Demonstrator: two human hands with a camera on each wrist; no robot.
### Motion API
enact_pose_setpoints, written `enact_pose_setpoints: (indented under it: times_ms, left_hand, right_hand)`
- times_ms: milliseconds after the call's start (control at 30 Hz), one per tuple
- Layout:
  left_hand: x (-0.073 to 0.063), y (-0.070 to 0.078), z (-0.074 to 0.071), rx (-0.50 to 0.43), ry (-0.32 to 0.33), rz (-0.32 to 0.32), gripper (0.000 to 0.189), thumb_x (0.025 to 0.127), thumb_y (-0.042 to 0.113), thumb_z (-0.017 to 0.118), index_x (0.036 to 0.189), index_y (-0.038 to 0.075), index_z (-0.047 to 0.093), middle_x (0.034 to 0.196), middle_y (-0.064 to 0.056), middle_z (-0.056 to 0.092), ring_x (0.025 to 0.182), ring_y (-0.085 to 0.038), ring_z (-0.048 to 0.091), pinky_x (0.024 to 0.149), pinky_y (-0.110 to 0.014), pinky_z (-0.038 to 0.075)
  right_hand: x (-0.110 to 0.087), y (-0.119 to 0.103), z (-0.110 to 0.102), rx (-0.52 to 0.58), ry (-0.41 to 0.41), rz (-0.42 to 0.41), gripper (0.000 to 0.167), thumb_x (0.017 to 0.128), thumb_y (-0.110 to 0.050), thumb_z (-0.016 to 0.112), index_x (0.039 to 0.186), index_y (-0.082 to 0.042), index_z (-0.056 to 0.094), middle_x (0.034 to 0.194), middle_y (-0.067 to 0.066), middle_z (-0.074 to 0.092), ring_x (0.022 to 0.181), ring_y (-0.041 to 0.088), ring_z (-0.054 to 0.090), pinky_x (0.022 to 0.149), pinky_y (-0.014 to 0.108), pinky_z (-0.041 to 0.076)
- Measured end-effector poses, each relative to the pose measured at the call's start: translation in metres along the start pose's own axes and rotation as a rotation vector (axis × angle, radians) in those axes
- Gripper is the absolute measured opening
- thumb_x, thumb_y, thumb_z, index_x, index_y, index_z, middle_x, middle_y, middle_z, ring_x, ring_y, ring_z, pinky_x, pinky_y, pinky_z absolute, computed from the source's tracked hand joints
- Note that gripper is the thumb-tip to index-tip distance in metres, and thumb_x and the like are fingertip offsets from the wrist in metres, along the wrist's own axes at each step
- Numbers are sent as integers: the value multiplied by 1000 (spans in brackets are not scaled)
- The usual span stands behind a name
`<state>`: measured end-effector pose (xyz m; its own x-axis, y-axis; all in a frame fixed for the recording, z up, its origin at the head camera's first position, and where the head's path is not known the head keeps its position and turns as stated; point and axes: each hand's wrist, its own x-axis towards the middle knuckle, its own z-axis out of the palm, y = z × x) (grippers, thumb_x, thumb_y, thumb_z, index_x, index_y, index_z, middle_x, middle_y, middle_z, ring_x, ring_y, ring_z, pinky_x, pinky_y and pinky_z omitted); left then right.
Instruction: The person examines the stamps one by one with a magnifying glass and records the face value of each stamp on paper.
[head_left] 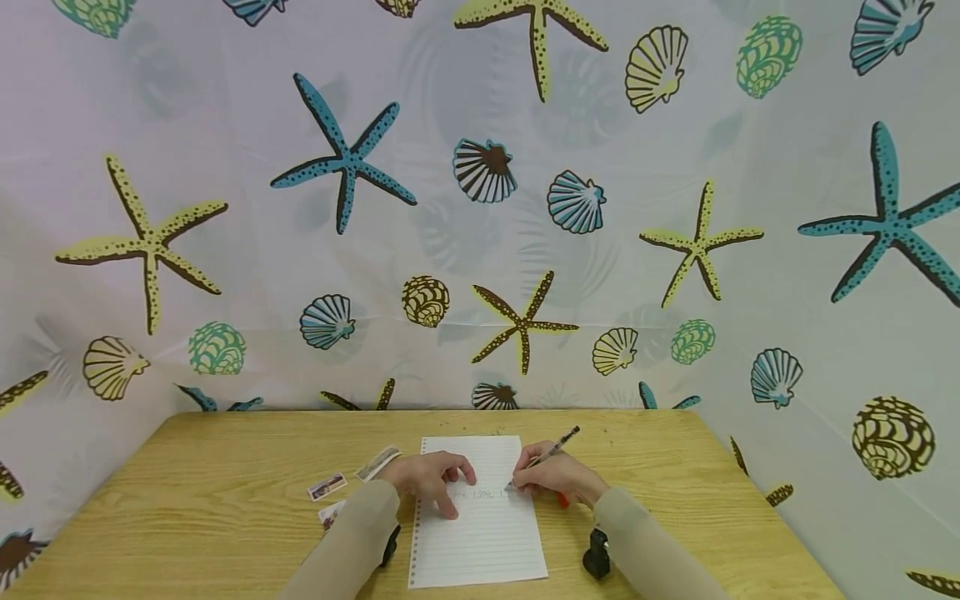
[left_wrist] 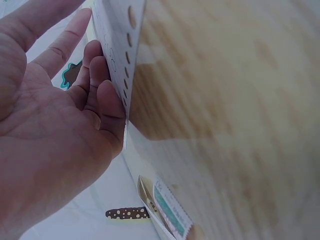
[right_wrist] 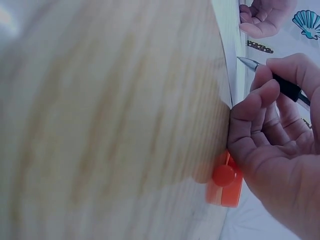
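A sheet of lined, hole-punched paper [head_left: 480,550] lies on the wooden table, with a line of handwriting across its upper half. My left hand [head_left: 431,477] rests on the left side of the sheet, fingers spread and loosely bent, holding nothing. In the left wrist view, the curled outer fingers [left_wrist: 111,102] lie against the sheet's punched edge. Over the right side, my right hand [head_left: 558,473] pinches a pen [head_left: 557,447] with a dark grip, tilted up to the right. Its tip [right_wrist: 241,59] points at the paper, at the end of the writing.
Several small stamp-like pictures [head_left: 327,486] lie left of the sheet; one in the left wrist view has a toothed edge [left_wrist: 172,210]. A small orange plastic item with a round knob [right_wrist: 231,185] sits beside my right hand. A patterned cloth [head_left: 420,250] hangs behind the table.
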<state>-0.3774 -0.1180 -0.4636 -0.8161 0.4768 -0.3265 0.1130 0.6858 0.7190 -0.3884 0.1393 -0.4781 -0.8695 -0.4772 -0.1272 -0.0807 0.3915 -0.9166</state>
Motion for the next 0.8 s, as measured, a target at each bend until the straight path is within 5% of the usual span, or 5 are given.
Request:
enact_pose_setpoints:
  times_ms: [500, 800]
  left_hand:
    - [0, 0, -1, 5, -1, -8, 45, 73, -2, 81, 109, 18, 64, 110, -7, 50, 100, -23, 42, 85, -37, 37]
    - [-1, -1, 0, 4, -7, -7, 45, 74, -2, 81, 110, 18, 63, 109, -6, 50, 99, -23, 42, 85, -37, 37]
  right_hand:
    - [-1, -1, -1, -11, -56, -15, 13, 83, -4, 70, 74, -10, 61, 66, -2, 61, 58, 11, 48, 55, 24, 39]
    - [-2, -1, 0, -10, 5, 9, 10, 85, -9, 71, 79, -7, 64, 69, -1, 65, 58, 12, 50, 56, 24, 41]
